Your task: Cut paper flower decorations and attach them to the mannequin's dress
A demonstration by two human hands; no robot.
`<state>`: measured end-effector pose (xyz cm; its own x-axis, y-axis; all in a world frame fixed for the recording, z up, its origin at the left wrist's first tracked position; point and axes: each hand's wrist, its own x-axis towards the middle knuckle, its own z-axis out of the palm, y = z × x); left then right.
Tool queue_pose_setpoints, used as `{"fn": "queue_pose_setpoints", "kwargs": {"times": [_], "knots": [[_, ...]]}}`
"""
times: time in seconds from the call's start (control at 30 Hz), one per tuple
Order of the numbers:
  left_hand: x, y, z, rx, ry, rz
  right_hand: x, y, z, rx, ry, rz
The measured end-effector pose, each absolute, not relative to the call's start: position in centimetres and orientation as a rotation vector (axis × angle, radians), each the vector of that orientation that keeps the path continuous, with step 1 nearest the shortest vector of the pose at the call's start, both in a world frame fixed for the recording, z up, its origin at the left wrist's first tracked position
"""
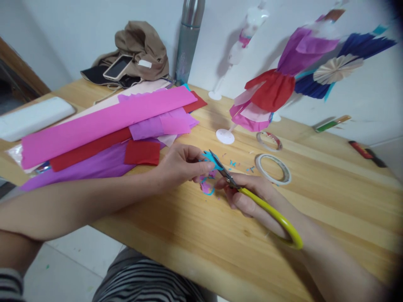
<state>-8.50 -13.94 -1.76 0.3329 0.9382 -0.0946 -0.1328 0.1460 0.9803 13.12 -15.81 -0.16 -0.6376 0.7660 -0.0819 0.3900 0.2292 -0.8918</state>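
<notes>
My left hand (181,164) pinches a small piece of blue crepe paper (208,158) just above the wooden table (195,226). My right hand (252,197) grips yellow-handled scissors (252,197), whose blades meet the blue paper. Pink and blue paper scraps (206,186) lie on the table under the blades.
Pink, red and purple crepe sheets (103,126) are stacked at the left. Two tape rolls (273,168) lie right of the hands. Doll stands with paper dresses (267,94), a metal flask (189,37), a bag with a phone (138,54), a white case (31,117) and pens (367,153) line the back.
</notes>
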Motion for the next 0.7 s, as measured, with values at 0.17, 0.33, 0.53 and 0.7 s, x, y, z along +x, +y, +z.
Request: {"fn": "queue_pose_setpoints", "kwargs": {"times": [0.17, 0.33, 0.53, 0.7], "knots": [[-8.3, -14.2, -1.9, 1.123, 0.892, 0.962, 13.1, -15.8, -0.3, -1.092, -2.086, 1.447], [-8.2, -14.4, -2.3, 1.089, 0.870, 0.985, 13.0, -15.8, -0.7, -1.068, -2.044, 1.491], [-8.2, -14.8, -2.6, 1.065, 0.849, 0.995, 12.9, -16.0, -0.9, -1.064, -1.973, 1.539], [-8.0, -15.1, -2.8, 1.042, 0.842, 1.034, 12.7, -16.1, -0.8, -1.078, -1.946, 1.575]]}}
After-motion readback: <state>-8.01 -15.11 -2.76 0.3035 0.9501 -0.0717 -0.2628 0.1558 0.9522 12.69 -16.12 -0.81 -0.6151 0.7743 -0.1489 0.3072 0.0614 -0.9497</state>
